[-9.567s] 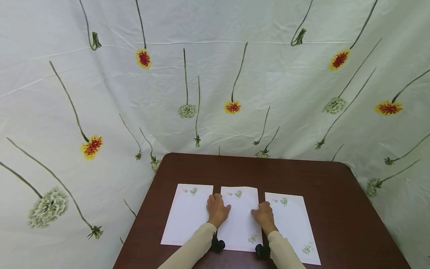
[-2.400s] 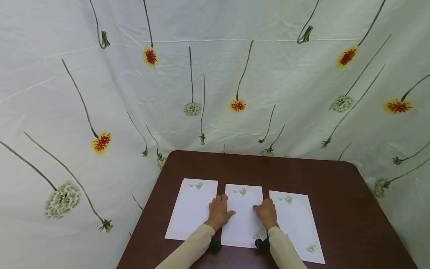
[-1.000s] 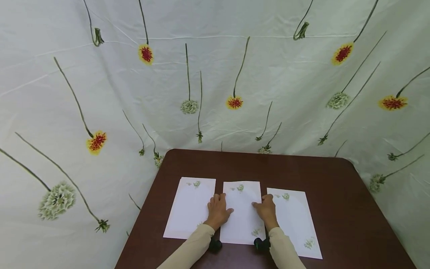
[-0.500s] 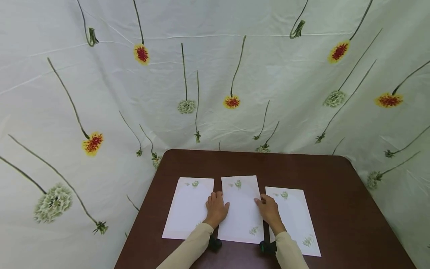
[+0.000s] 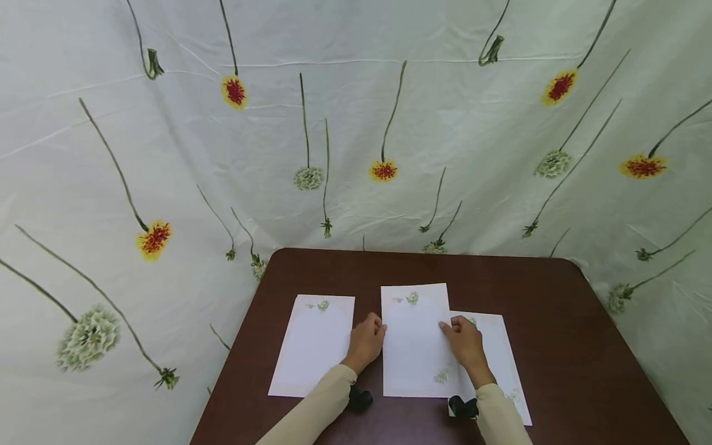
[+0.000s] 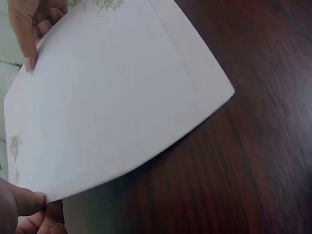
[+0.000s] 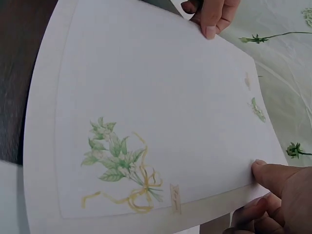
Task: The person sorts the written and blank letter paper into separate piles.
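Observation:
A white sheet of paper [image 5: 416, 346] with pale green printed flowers is raised off the table between my hands. My left hand [image 5: 365, 342] pinches its left edge, thumb on top and fingers curled beneath. At its right edge my right hand [image 5: 468, 347] grips in the same way. The right wrist view shows a printed bouquet [image 7: 117, 151] with a yellow ribbon near one corner of the sheet. In the left wrist view the sheet's near edge [image 6: 141, 163] bows slightly above the table. Whether it is one sheet or several together, I cannot tell.
A similar left sheet [image 5: 314, 346] lies flat on the dark brown table [image 5: 584, 371]. The right sheet [image 5: 503, 364] lies partly under the raised sheet and my right arm. Behind the table hangs a flower-patterned white cloth [image 5: 345, 142].
The middle sheet lay flat between the other two; now it is lifted and shifted right, overlapping the right sheet. Both hands have moved right with it, and the left fingers have curled onto its edge.

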